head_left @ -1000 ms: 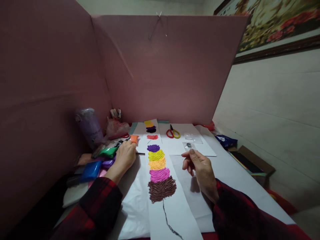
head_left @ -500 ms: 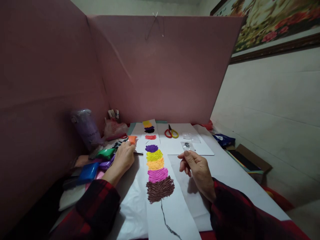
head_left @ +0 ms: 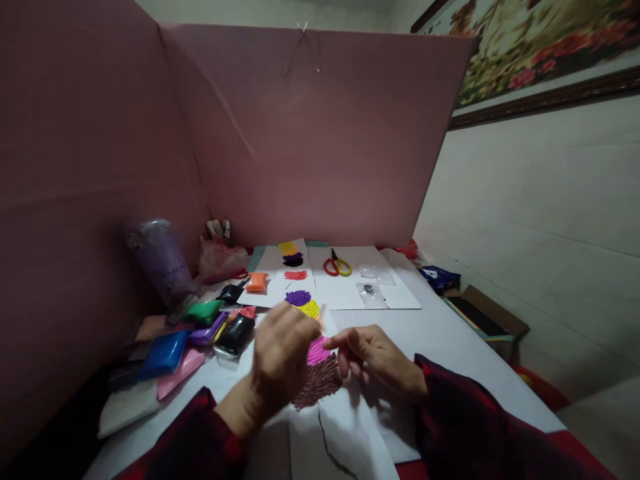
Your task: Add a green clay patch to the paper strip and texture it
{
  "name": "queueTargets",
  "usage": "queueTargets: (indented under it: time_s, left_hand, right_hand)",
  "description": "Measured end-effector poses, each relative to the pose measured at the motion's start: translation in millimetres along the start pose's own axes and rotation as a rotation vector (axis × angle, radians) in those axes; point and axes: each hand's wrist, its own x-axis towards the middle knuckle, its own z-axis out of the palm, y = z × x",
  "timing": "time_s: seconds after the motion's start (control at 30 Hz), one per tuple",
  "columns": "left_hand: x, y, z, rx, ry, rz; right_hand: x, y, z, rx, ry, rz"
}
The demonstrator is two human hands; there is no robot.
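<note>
A white paper strip (head_left: 345, 427) in front of me bears textured bands in purple, yellow, orange, pink and brown, with a dark line running down from the brown. Over the left part of the bands my left hand (head_left: 280, 353) is blurred, its fingers curled; what they hold is hidden. My right hand (head_left: 377, 357) is beside the pink and brown bands, thumb and forefinger closed in a pinch with its tips near the left hand. Anything in that pinch is too small to make out. An orange packet (head_left: 257, 282) lies apart from both hands.
Packets in several colours, including a blue packet (head_left: 164, 353) and a black packet (head_left: 236, 335), crowd the left. Scissors (head_left: 337, 265) and a small clear bag (head_left: 371, 295) lie at the back. A purple bottle (head_left: 163, 260) stands back left; a pink partition (head_left: 300, 133) rises behind.
My left hand has moved from beside the orange packet rightward and closer, over the coloured bands. My right hand has come a little left and lower. The view has shifted slightly.
</note>
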Motion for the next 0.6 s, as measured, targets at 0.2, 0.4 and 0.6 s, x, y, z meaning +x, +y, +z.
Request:
queueTargets:
  time_s: [0.2,0.4,0.6]
  left_hand:
    - [-2.8,41.4,4.8,-0.277,-0.125,0.340]
    - [-8.5,21.4,3.2,-0.385,-0.151,-0.337]
    - [-9.4,-2.5,-1.1,-0.755,-0.071,-0.844]
  right_hand:
    - [-6.2,-7.0,11.2,0.527,-0.017,0.227]
    - [5.0,-10.0,-0.6,0.580,0.348,0.153]
    - [11.9,-3.7,-10.2,0.551,0.536,0.106]
